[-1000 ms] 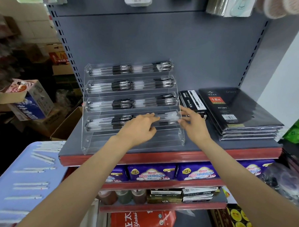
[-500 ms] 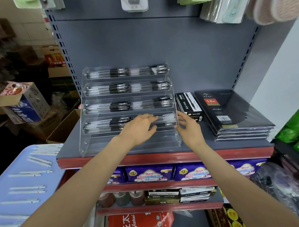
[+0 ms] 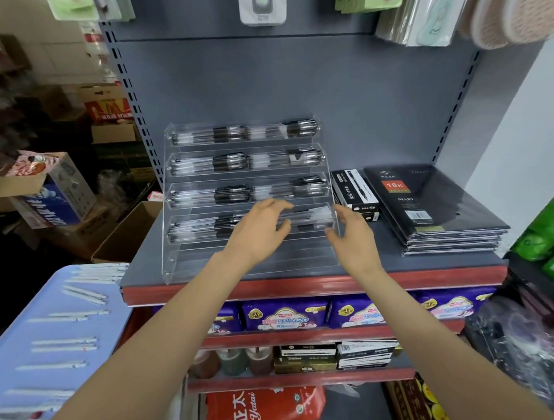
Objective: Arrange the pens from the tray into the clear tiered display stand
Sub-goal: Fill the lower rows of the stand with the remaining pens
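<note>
Four tiers of the stand (image 3: pixel 175 246) held pens (image 3: pixel 206 225); its bottom tier was bare. Both hands, the left (image 3: pixel 257 229) and right (image 3: pixel 350 235), hovered open at the fourth tier. More pens (image 3: pixel 64 344) lay on the tray (image 3: pixel 25 297) left of the stand.

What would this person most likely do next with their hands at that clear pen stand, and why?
Probably nudge the pens level in the fourth tier and let go. The left hand lies over that row, the right hand is at the display stand's right end, and the bottom tier looks empty while pens wait on the blue tray.
</note>
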{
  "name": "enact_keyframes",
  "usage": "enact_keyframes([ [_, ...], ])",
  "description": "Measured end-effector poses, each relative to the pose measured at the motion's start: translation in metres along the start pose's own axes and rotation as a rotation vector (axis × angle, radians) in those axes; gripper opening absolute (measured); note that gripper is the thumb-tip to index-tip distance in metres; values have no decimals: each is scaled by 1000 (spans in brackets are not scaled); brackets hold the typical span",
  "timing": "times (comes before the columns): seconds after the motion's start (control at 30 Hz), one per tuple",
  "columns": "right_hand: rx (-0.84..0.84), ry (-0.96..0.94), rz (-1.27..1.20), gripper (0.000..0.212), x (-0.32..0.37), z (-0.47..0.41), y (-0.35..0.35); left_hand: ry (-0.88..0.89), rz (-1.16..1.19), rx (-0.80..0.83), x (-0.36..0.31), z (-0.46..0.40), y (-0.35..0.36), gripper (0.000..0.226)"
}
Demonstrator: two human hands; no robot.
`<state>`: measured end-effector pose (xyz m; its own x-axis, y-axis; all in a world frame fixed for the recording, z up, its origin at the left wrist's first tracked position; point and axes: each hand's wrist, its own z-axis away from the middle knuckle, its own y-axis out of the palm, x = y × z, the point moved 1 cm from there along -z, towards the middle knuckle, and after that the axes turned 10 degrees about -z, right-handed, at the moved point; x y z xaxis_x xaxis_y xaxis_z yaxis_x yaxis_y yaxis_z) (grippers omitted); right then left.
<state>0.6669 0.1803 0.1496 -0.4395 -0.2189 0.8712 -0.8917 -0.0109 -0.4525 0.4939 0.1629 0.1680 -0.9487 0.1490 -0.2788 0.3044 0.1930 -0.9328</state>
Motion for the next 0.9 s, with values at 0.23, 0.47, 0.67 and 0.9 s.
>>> enact_keyframes([
  [0.23, 92, -162, 26, 36, 43, 25, 34, -143, 123, -225, 30, 52, -22, 22],
  [0.47, 399, -255, -25, 28, 97, 76, 145, -402, 49, -325, 126, 147, -44, 17],
  [0.67, 596, -257, 4, 28, 121, 132, 288, -672, 53, -207, 249, 256, -44, 21],
  [0.9, 877, -116, 202, 41, 98, 192, 425, -636, 55, 146, 365, 361, -19, 32],
])
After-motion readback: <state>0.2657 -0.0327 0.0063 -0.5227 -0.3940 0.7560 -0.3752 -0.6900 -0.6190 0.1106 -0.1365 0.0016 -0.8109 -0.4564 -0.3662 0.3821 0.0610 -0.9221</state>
